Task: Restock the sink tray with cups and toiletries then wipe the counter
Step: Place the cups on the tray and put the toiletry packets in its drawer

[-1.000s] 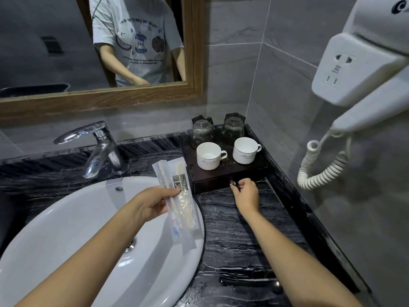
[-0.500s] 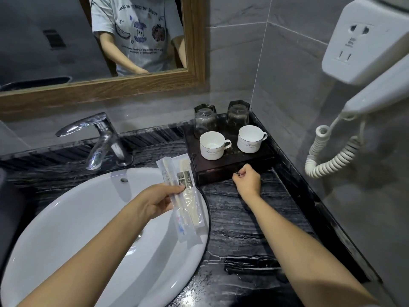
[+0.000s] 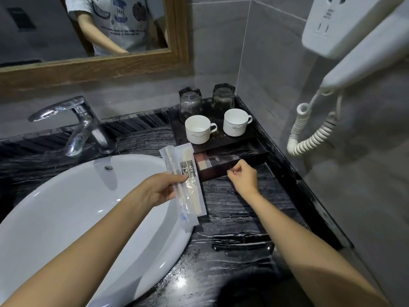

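The right hand pinched the tray drawer knob, opening space for wrapped toiletries gripped in the left hand alongside.

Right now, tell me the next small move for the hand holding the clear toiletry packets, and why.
Probably lower the clear plastic toiletry packets in the left hand into the dark wooden tray's drawer. The right hand pinches its small knob, the drawer stands partly pulled out, and the packets hover just left of the opening.
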A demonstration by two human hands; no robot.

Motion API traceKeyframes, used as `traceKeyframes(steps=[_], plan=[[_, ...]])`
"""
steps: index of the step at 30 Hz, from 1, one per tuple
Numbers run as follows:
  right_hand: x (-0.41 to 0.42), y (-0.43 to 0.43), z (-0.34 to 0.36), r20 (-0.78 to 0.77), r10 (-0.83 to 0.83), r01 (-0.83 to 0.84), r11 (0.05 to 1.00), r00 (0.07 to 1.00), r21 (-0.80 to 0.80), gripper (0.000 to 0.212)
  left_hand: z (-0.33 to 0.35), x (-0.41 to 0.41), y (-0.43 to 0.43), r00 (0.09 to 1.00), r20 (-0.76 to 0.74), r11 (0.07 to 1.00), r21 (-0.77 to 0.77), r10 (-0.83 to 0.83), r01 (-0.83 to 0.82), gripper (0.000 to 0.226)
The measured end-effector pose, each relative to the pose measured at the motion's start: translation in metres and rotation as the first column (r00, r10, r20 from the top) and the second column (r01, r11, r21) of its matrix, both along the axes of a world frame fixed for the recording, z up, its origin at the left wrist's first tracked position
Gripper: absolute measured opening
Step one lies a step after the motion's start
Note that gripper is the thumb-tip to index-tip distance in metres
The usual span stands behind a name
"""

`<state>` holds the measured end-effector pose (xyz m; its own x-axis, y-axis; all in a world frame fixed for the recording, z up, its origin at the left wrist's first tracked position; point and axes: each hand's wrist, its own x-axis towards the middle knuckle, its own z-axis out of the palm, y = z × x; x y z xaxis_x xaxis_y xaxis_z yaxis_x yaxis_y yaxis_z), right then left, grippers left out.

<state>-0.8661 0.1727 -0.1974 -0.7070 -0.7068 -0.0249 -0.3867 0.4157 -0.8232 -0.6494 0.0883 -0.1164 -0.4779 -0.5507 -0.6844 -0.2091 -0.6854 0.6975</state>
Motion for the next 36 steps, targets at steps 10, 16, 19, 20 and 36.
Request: traceKeyframes(steps=[10, 16, 19, 20, 36], plan=[[0.002, 0.034, 0.003, -0.091, 0.061, -0.058, 0.998, 0.994, 0.041, 0.036, -0.001, -0.014, 0.013, 0.998, 0.025, 0.998, 0.010, -0.060, 0.060, 0.008], [0.008, 0.058, 0.017, -0.331, 0.151, -0.089, 0.977, 0.932, 0.193, 0.019, -0.007, -0.015, 0.020, 0.996, 0.066, 0.998, 0.025, -0.062, 0.061, 0.010], [0.012, 0.062, 0.027, -0.570, 0.139, -0.095, 0.990, 0.810, 0.107, 0.029, -0.009, -0.014, 0.024, 0.996, 0.065, 0.998, 0.032, -0.054, 0.052, 0.011], [0.012, 0.060, 0.030, -0.602, 0.188, -0.141, 0.982, 0.776, 0.124, 0.033, -0.009, -0.014, 0.025, 0.996, 0.068, 0.998, 0.031, -0.052, 0.050, 0.012], [0.010, 0.081, 0.038, -0.475, 0.404, -0.345, 0.915, 0.782, 0.209, 0.027, -0.005, -0.025, 0.036, 0.997, -0.010, 0.997, 0.017, -0.071, 0.072, 0.007]])
